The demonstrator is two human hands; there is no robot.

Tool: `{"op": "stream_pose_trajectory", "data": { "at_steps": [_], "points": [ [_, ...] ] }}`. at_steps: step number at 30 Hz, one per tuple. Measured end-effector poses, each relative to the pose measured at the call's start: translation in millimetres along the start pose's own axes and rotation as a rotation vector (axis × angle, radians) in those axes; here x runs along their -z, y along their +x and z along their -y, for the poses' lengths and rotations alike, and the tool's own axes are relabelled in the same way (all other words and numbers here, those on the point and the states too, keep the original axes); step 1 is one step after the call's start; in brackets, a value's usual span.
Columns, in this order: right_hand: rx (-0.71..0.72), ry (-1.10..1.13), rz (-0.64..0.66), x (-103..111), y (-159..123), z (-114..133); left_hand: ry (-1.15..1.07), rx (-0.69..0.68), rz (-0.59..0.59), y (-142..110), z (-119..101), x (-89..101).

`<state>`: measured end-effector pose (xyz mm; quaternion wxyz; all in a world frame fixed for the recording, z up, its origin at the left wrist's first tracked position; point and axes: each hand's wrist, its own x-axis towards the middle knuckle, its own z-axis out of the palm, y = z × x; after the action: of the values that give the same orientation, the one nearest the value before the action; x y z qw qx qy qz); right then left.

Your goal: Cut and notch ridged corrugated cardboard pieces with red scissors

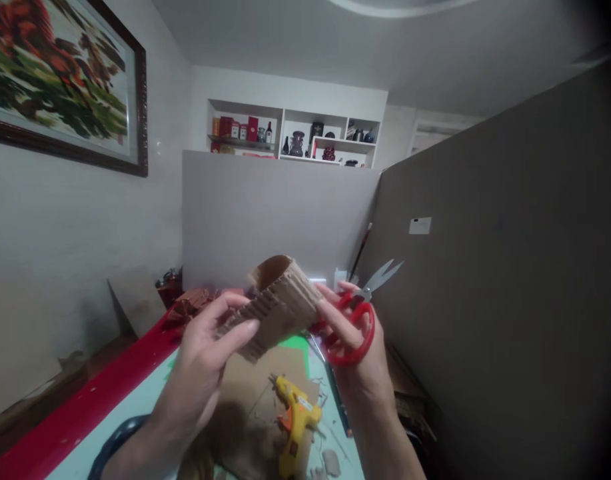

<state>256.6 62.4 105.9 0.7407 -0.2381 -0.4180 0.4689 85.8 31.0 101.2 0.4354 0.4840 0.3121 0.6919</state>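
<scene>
A curled strip of corrugated cardboard (pixel 290 300) is held up over the table, bent round at its far end into an open loop. My left hand (pixel 205 353) pinches its left end between thumb and fingers. My right hand (pixel 360 347) touches the cardboard's right side with its fingertips. Red-handled scissors (pixel 365 327) hang on the fingers of that same hand, their blades parted and pointing up to the right. Below the hands, a yellow glue gun (pixel 298 423) lies on a flat brown cardboard sheet (pixel 240 400).
Cardboard scraps (pixel 331 461) lie right of the glue gun. Red folded material (pixel 192 307) sits at the table's back left, by the red table edge (pixel 110 380). Grey panels (pixel 280 213) stand behind and on the right. A dark, curved object (pixel 112 443) is at lower left.
</scene>
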Motion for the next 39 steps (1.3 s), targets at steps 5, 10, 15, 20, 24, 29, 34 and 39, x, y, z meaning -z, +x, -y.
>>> {"op": "stream_pose_trajectory", "data": {
  "at_steps": [5,10,15,20,24,29,34,39],
  "points": [
    [0.088,-0.040,-0.083,10.1,6.1,2.4,0.134,0.142,0.353,1.5,-4.9,3.7],
    [0.157,-0.072,-0.024,14.4,12.0,-0.2,0.098,0.194,0.450,1.3,-7.9,4.6],
    [0.152,-0.078,0.087,13.9,11.9,-0.9,0.055,0.329,0.483,-0.3,-9.2,3.3],
    [0.118,-0.066,0.063,8.7,5.9,-0.3,0.055,0.425,0.359,-4.8,-4.8,-0.8],
    [0.163,-0.002,-0.029,11.0,7.4,5.6,-0.039,0.280,0.092,-3.2,-4.4,-1.6],
    [0.075,0.101,0.200,5.5,-2.3,17.0,-0.144,0.094,-0.126,2.8,-4.2,-0.5],
    [-0.311,0.201,0.694,-12.3,-32.6,-0.3,-0.251,0.055,-0.174,6.0,-5.5,-1.6],
    [-0.531,0.141,0.654,-25.8,-41.0,-27.0,-0.346,0.065,-0.175,3.0,-10.8,-6.4]
  ]
}}
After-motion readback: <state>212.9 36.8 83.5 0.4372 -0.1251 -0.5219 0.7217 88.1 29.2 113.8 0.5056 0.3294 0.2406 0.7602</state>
